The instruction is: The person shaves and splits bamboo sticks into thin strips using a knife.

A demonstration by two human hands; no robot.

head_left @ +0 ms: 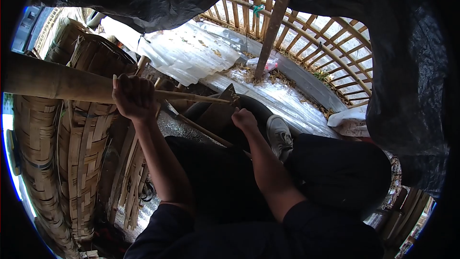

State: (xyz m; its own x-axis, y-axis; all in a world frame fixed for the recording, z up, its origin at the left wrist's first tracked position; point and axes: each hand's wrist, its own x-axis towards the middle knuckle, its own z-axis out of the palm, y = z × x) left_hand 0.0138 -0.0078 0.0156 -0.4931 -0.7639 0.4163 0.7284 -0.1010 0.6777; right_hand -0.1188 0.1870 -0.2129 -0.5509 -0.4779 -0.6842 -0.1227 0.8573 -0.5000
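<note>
My left hand (132, 97) is closed in a fist around a bamboo piece. A thick bamboo pole (57, 80) runs to the fist from the left edge; a thinner bamboo strip (191, 97) comes out beyond it, pointing right. Whether both are one piece, I cannot tell. My right hand (245, 119) is closed just below and right of the strip's far tip; what its fingers hold is hidden. Thin curls (235, 100) show at that tip, beside a dark pointed flat piece (230, 88). Beneath lies a dark round rim (258, 107).
Woven bamboo baskets (86, 163) stand close on my left, with bamboo slats (132, 187) beside them. My shoe (279, 136) rests by the rim. Ahead are corrugated sheets (191, 50), an upright post (275, 29) and a slatted bamboo fence (306, 33). Black plastic sheeting (402, 67) hangs overhead and right.
</note>
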